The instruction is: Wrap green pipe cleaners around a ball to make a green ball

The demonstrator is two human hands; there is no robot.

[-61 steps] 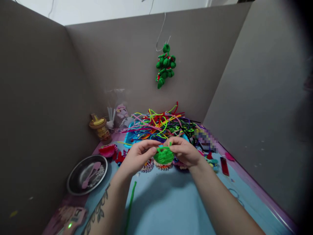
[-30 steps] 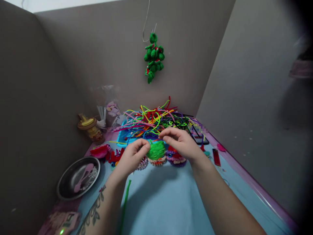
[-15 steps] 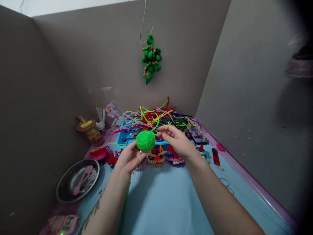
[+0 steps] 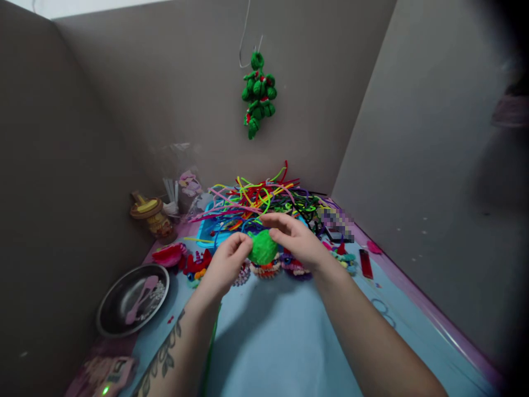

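Observation:
A bright green, fuzzy coiled ball (image 4: 263, 248), which looks wound from pipe cleaner, is held up between my hands above the table. My left hand (image 4: 228, 263) is closed, its thumb and forefinger pinched together at the ball's left edge. From the other side my right hand (image 4: 296, 240) curls over the ball, thumb against its upper right and fingers arched behind. What the left pinch holds exactly is too small to make out. Just behind the ball stand several colourful fuzzy figures (image 4: 295, 267), partly covered by it and the right hand.
A blue basket (image 4: 204, 234) heaped with loose pipe cleaners (image 4: 264, 193) stands at the back. On the left are a metal bowl (image 4: 111, 300) with a pink scoop (image 4: 140, 300) and a brown jar (image 4: 159, 220). Scissors (image 4: 382, 309) lie right. A green cluster (image 4: 258, 94) hangs on the wall.
The ball has moved slightly right and down and been turned. My left hand has gone from cupping it underneath to pinching at its left edge; my right hand now touches it.

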